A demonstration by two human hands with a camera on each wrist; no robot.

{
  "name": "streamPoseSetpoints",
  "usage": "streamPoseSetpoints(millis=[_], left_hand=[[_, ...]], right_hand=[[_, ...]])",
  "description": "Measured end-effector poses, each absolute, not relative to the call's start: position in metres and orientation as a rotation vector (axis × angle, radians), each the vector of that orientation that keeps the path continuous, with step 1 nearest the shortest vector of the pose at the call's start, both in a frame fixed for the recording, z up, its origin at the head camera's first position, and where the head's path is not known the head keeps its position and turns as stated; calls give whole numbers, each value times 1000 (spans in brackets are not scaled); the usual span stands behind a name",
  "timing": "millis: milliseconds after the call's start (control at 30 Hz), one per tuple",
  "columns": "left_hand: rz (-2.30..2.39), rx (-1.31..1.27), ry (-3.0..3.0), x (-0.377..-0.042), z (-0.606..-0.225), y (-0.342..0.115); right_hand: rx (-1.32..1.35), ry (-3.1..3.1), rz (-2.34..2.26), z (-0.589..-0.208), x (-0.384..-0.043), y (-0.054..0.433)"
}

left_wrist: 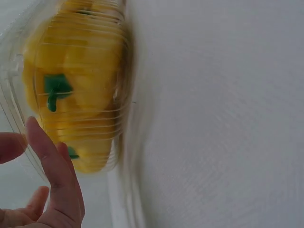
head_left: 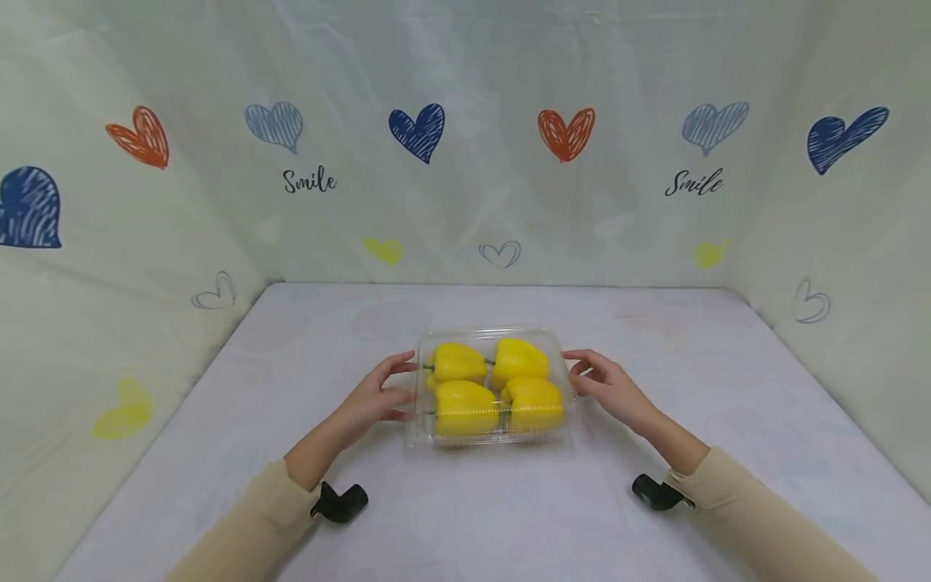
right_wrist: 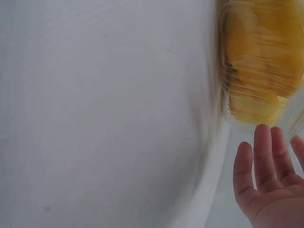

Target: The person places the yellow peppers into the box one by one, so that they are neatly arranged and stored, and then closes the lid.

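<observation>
A clear plastic clamshell box [head_left: 486, 330] lies in the middle of the table, with several yellow bell peppers [head_left: 465, 408] inside, green stems showing. At its left side is my left hand [head_left: 371, 402], thumb and fingers spread apart. The left wrist view shows those fingers [left_wrist: 52, 159] at the box's thin rim; whether they press on it I cannot tell. My right hand [head_left: 611, 392] is at the right side, its fingertips close to the wall. In the right wrist view its fingers [right_wrist: 263, 159] look nearly straight, just beside the box.
The white table [head_left: 480, 517] runs back to a pale curtain [head_left: 480, 202] printed with hearts and "Smile". Curtain sides also flank the table left and right. A black wrist-camera mount [head_left: 342, 503] juts from the left sleeve, another mount [head_left: 658, 493] from the right.
</observation>
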State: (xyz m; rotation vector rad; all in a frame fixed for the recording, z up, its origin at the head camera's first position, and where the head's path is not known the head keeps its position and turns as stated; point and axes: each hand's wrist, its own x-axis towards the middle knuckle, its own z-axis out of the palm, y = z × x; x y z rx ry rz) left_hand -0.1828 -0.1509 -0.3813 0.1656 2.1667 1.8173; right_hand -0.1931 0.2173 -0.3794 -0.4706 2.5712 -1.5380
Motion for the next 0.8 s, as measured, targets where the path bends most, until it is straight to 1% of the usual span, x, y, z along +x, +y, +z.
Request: streamPoseSetpoints(millis=[267,400,533,800], left_hand=[[1934,181,2175,-184,-385,-150],[1909,177,2241,-185,-388,-148],[1859,147,2181,-181,-388,-148],[1774,250,2034,-170,-383,-155]], right_hand=[[-536,2326,-1520,-382,-189,231],[-625,2153,-1528,-385,-187,236],[-677,2063,-1525,-386,-185,238],[-645,1989,-1548,-384,-181,236]])
